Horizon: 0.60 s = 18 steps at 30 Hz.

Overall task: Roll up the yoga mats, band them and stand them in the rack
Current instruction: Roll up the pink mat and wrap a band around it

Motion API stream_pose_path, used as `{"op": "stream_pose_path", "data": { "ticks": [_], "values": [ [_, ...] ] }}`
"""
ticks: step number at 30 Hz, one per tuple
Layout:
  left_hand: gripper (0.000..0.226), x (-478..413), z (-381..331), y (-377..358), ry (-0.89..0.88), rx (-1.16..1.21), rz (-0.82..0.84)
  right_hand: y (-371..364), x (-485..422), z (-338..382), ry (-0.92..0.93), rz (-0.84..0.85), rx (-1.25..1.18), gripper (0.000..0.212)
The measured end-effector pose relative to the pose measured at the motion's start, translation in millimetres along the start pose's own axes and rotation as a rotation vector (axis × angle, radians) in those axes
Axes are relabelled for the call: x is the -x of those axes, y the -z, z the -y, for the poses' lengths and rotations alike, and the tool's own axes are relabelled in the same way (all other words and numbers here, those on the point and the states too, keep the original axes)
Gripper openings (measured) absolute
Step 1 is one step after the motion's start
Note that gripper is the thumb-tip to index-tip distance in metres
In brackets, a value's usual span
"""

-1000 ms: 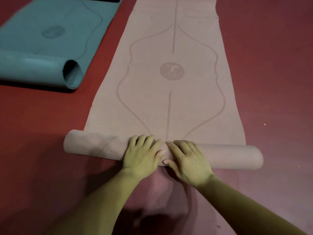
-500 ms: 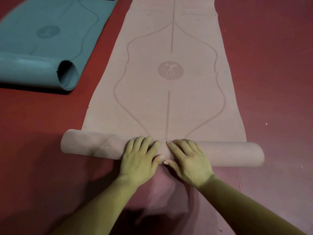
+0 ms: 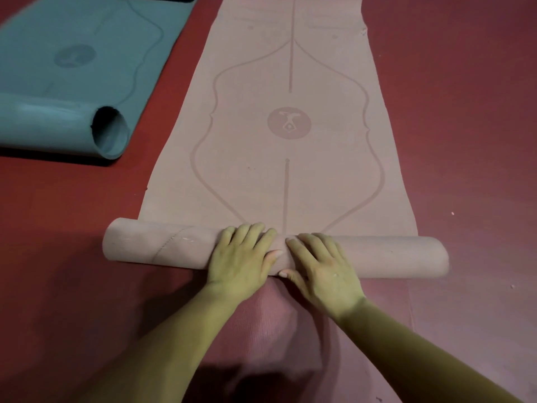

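Two hands pressing | left hand (image 3: 241, 257), right hand (image 3: 322, 266) flat, fingers straight, side by side on pink mat roll (image 3: 162, 245), lower centre | roll axis left-right; unrolled mat (image 3: 255, 158) stretches to frame top

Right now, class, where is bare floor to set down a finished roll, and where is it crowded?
Bare red floor lies right of the pink yoga mat, and left of its rolled end, nearer than the teal yoga mat. The strip between mats is narrow. The left hand and right hand crowd the roll's middle.
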<state>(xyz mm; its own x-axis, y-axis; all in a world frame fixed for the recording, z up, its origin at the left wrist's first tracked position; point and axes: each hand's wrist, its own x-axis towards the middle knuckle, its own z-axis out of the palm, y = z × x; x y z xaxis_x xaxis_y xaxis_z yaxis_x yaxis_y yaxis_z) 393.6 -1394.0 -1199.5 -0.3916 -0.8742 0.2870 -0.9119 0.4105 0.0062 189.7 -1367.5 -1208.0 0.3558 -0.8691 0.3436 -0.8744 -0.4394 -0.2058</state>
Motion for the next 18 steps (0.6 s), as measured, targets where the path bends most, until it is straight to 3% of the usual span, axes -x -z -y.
{"op": "stream_pose_path", "data": {
  "ticks": [9,14,18],
  "values": [
    [0.041,8,-4,-2,0.029,0.002,-0.021,1,-7,1,-0.014,0.022,0.029,0.055],
    [0.037,-6,4,-4,0.003,0.014,-0.018,2,-6,4,-0.042,0.040,0.078,0.068],
    [0.039,-20,9,-5,-0.017,0.031,0.028,-5,-14,-2,-0.050,0.007,0.052,0.063]
  ]
}}
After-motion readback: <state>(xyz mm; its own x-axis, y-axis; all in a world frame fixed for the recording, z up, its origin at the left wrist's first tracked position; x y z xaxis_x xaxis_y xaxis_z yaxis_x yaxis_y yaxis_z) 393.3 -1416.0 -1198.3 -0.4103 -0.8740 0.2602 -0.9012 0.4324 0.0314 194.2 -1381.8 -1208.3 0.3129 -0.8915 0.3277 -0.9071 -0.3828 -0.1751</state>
